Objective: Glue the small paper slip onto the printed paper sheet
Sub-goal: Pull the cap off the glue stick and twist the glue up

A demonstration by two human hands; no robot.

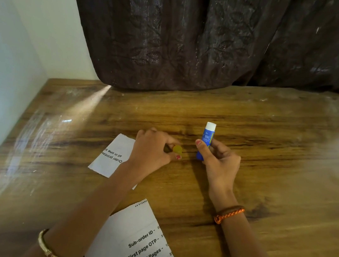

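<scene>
Currently: right hand [220, 166] gripping glue stick [206, 141]; left hand [152, 150] pinching yellow cap [177, 149]. Small paper slip [112, 156], beside printed paper sheet [139, 244]: light, flimsy, probably best pinned flat by the edges.

Glue stick [206, 140] right of cap [177, 149], slip [110, 155] left, sheet [137, 243] nearest, all on table [278, 165]

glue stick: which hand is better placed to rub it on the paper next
Right. The right hand already holds the glue stick upright; the left hand pinches a small yellow cap beside the small slip.
</scene>
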